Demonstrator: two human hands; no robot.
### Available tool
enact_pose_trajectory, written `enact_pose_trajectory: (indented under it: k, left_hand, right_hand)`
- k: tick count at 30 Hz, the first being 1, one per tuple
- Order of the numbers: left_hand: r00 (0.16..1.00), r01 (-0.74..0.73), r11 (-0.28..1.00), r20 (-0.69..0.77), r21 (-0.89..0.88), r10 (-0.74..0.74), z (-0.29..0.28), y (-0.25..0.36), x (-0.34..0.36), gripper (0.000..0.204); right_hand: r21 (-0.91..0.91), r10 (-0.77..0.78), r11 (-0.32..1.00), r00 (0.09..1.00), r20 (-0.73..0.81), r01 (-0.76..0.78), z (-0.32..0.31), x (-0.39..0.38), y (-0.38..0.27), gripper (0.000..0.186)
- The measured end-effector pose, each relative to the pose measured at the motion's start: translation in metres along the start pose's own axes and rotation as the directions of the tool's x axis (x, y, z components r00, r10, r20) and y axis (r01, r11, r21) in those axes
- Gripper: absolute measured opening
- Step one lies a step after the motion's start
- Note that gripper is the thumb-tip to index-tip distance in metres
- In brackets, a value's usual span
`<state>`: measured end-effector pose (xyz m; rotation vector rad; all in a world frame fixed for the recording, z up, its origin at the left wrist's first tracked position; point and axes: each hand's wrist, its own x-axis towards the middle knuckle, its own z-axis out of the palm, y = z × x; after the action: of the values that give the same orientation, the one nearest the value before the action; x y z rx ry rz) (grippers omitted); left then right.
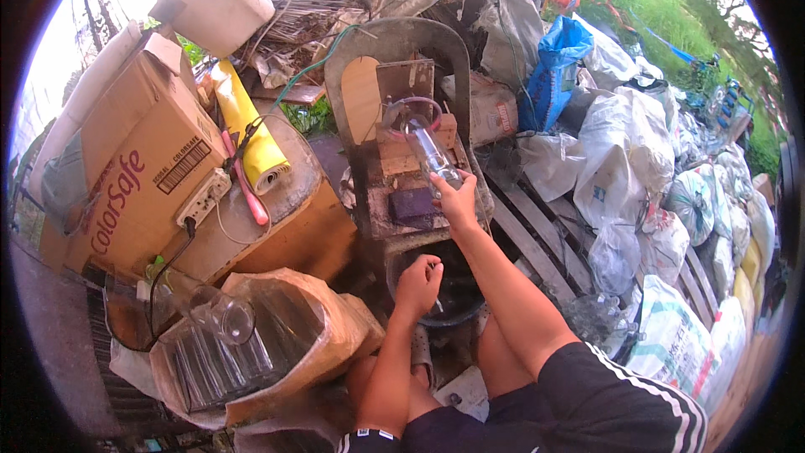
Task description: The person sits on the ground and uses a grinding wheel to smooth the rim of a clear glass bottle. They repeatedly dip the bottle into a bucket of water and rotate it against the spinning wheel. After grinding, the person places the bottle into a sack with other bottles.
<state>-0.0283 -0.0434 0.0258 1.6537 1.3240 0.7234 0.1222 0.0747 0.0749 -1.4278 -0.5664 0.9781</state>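
My right hand grips a clear glass bottle, whose upper end lies at a pinkish ring on a wooden rig set on a weathered plastic chair. A dark purple block sits below the bottle. My left hand is closed, lower down over a black basin, with a thin pale item below its fingers that I cannot make out.
At left stand a cardboard box, a yellow roll, a pink-handled tool, a power strip and a paper sack of glassware. White sacks, a blue bag and pallet slats crowd the right.
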Motion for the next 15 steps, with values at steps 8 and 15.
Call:
enact_pose_trajectory:
  k: [8, 15]
  left_hand:
    - [0.993, -0.076, 0.974, 0.102, 0.213, 0.055, -0.016, -0.011, 0.012, 0.027]
    - [0.994, -0.072, 0.986, 0.096, 0.151, 0.058, -0.009, -0.012, 0.011, 0.034]
  right_hand:
    - [0.139, 0.123, 0.984, 0.991, -0.054, -0.114, 0.017, 0.006, 0.013, 0.077]
    - [0.406, 0.323, 0.791, 0.876, 0.358, -0.457, 0.017, 0.015, 0.026, 0.083]
